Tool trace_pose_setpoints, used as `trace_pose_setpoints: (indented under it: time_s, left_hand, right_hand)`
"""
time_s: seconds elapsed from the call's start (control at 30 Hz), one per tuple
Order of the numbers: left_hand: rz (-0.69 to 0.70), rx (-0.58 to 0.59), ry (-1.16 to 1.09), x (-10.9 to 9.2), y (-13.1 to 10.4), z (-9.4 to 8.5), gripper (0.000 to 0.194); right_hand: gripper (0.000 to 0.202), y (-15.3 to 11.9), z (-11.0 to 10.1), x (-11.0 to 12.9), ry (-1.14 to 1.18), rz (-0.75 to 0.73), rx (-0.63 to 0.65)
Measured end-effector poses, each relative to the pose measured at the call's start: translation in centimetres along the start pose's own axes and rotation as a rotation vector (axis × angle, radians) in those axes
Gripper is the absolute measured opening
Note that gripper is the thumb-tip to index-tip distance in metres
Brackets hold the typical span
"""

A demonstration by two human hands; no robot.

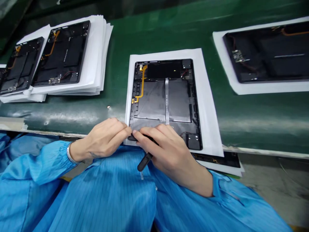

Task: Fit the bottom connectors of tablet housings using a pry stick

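Observation:
An opened tablet housing lies on white sheets in front of me. An orange flex cable runs down its left side, and a grey ribbon cable crosses its middle. At the near left corner of the housing, my left hand has its fingers pinched together; what they hold, if anything, is hidden. My right hand is closed around a slim black tool, its rear end pointing toward me. Its tip is hidden by the fingers, which meet the left fingertips at that corner.
More opened housings rest on stacked paper at the left. Another housing lies on a sheet at the right. Below the edge of the green bench, part of another dark housing shows on paper near my right forearm.

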State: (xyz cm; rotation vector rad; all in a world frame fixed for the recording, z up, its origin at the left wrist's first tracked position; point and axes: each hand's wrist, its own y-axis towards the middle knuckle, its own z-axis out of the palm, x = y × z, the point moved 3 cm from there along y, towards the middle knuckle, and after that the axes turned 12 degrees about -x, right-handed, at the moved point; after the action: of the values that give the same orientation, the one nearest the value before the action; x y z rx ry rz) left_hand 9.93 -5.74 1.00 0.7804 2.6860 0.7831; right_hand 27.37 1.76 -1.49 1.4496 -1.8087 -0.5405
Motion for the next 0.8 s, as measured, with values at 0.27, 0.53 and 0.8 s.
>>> trace_pose_setpoints:
  time_s: [0.27,0.53,0.8]
  left_hand:
    - [0.028,0.098,-0.026,1.1,0.3,0.3,0.02]
    - [0.195,0.036,-0.007,0.7,1.2,-0.7,0.031]
    - [-0.352,-0.241,-0.275,0.5,0.3,0.1,0.007]
  right_hand:
    - [0.026,0.3,0.2,0.2,-0.055,-0.042,0.027]
    - [0.017,1.5,0.5,0.2,0.064,0.168,-0.007]
    - [0.022,1.3,1.1,0.1,0.07,0.184,-0.138]
